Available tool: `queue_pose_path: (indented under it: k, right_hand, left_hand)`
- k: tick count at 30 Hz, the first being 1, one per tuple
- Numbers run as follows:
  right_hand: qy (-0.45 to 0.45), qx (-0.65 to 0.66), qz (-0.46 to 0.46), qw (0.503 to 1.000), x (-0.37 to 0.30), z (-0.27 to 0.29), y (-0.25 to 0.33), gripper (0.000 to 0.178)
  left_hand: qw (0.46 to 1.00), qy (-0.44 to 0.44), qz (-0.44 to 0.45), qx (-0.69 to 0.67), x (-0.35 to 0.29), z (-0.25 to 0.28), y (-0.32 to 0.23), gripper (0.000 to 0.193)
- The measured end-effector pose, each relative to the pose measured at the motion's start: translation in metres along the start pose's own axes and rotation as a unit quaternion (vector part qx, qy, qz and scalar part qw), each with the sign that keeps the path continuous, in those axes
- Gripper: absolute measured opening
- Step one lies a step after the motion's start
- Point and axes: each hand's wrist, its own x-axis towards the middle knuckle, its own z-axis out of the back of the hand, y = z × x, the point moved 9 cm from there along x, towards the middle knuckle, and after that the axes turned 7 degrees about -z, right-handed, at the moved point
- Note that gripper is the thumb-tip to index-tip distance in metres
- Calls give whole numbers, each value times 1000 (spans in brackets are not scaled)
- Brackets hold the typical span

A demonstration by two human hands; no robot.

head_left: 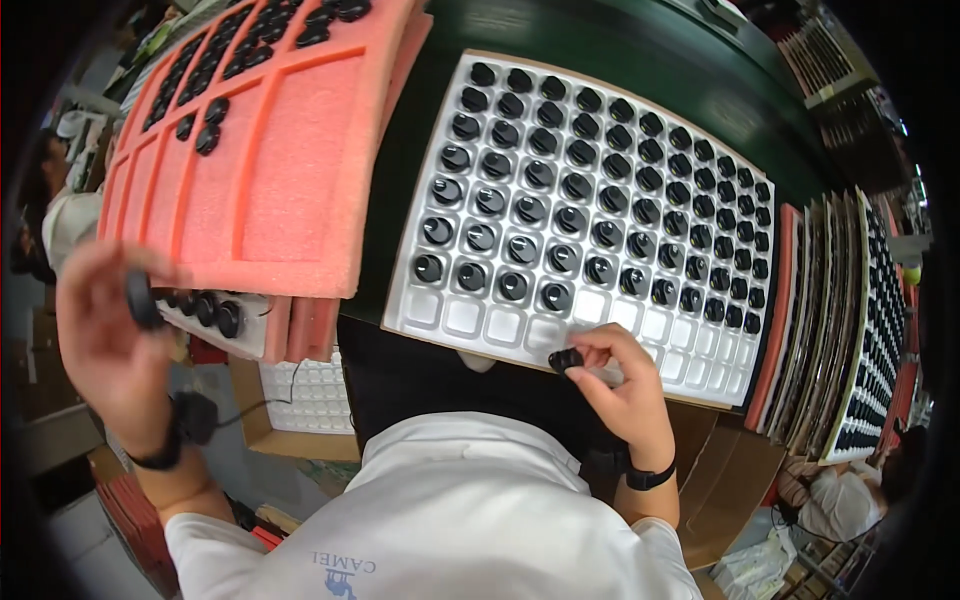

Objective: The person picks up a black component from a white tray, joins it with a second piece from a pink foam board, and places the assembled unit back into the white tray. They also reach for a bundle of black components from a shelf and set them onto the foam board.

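Black part (565, 360) pinched in right hand (622, 385); blurred left hand (105, 325), half-curled, holds dark disc (143, 300), outline smeared.

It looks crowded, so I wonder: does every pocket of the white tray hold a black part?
No, the white tray has bare pockets along its near edge, while black parts sit in many others.

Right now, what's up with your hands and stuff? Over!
Left hand holding dark disc by pink foam tray. Right hand pinching small black item at near edge of white tray. Right hand partly covers that tray.
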Motion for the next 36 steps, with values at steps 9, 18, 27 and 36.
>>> queue_pose_path:
  k: [9,18,27,36]
  right_hand:
    - [-89,-176,11,980,-2,24,-13,21]
    - [-155,-222,89,959,-3,21,0,20]
    - [-87,-93,99,987,3,9,24,13]
    - [-3,-11,195,981,22,-21,67,22]
  left_hand:
    - [954,147,-19,-261,-53,-126,-20,49]
    - [912,125,128,-369,-74,-210,22,42]
    - [936,149,69,-311,-68,-216,12,47]
    - [940,174,36,-291,-65,-218,0,44]
